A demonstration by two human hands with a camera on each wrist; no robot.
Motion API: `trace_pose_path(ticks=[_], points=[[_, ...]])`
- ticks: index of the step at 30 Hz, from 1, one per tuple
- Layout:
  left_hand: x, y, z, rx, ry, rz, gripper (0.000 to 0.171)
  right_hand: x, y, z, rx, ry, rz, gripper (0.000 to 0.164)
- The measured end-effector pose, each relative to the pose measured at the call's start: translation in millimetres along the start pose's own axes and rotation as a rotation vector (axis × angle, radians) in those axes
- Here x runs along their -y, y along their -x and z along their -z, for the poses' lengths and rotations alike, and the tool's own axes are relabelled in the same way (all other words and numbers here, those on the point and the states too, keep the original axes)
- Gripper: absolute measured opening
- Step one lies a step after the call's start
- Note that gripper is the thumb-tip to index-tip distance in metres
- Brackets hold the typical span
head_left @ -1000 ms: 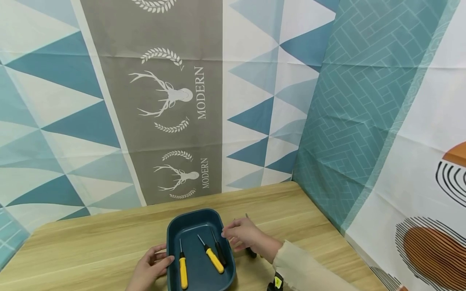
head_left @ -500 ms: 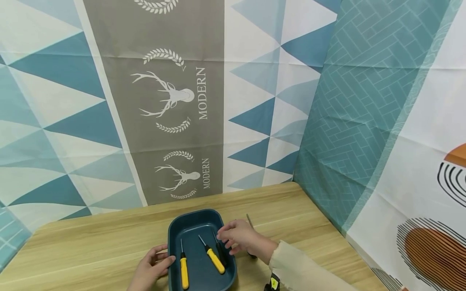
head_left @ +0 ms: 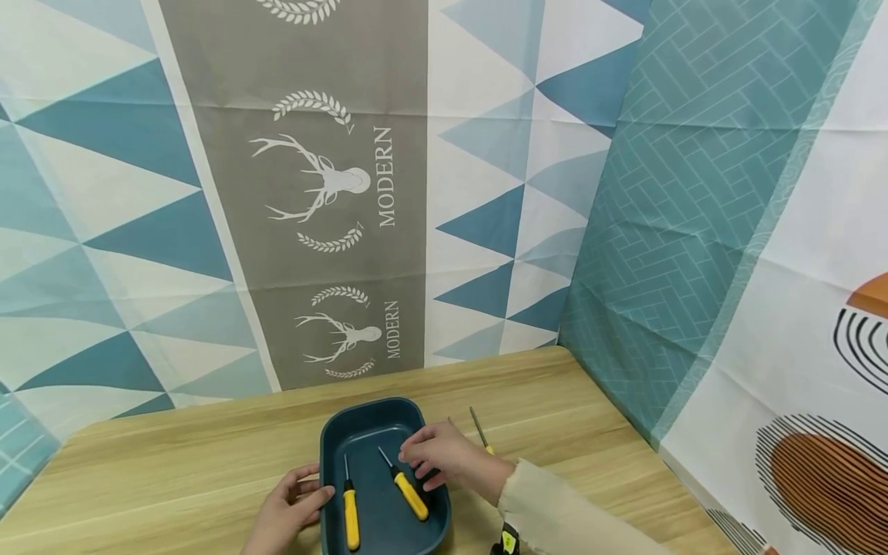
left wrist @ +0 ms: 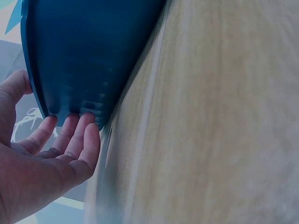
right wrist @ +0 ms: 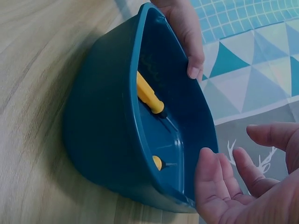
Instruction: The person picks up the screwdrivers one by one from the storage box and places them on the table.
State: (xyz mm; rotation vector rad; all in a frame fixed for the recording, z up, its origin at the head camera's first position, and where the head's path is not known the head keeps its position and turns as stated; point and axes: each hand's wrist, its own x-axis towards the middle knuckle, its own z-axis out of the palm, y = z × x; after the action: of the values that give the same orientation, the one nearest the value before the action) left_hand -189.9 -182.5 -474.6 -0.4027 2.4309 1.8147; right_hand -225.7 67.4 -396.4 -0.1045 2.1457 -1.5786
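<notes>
A deep blue plastic bin (head_left: pixel 375 408) stands on the table. My left hand (head_left: pixel 287 505) holds its left side, thumb over the rim and fingertips against the outer wall, as the left wrist view also shows. Inside lie two screwdrivers with yellow handles, a left screwdriver (head_left: pixel 351 520) and a middle screwdriver (head_left: pixel 411 496). My right hand (head_left: pixel 444 455) hovers at the right rim with its fingers reaching over the bin, loosely extended and holding nothing. In the right wrist view its thumb stands apart from the fingers (right wrist: pixel 210 172). The dark screwdriver beside the middle one is hidden behind this hand.
On the wooden table (head_left: pixel 194 462), a screwdriver shaft (head_left: pixel 477 424) shows past my right wrist, with a bit of yellow at its base. A black-and-yellow object (head_left: pixel 509 539) sits below the right sleeve. Patterned cloth walls (head_left: pixel 479 193) border the table's back and right.
My right hand has moved left across the bin's rim and now covers the dark screwdriver. More of the screwdriver on the table shows behind it. The left hand keeps its place.
</notes>
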Motion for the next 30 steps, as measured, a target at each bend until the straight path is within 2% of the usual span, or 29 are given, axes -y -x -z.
trace_pose_path(ticks=[10, 19, 30], points=[[-0.7, 0.8, 0.7, -0.004, -0.001, -0.007, 0.064, -2, -4, -15, -0.013, 0.017, -0.007, 0.014], [-0.5, 1.0, 0.3, 0.002, -0.001, -0.009, 0.063, -9, -8, -23, 0.031, -0.029, -0.026, 0.015], [-1.2, 2.3, 0.5, -0.002, -0.006, -0.012, 0.064, -13, -11, -32, 0.042, -0.021, -0.032, 0.014]])
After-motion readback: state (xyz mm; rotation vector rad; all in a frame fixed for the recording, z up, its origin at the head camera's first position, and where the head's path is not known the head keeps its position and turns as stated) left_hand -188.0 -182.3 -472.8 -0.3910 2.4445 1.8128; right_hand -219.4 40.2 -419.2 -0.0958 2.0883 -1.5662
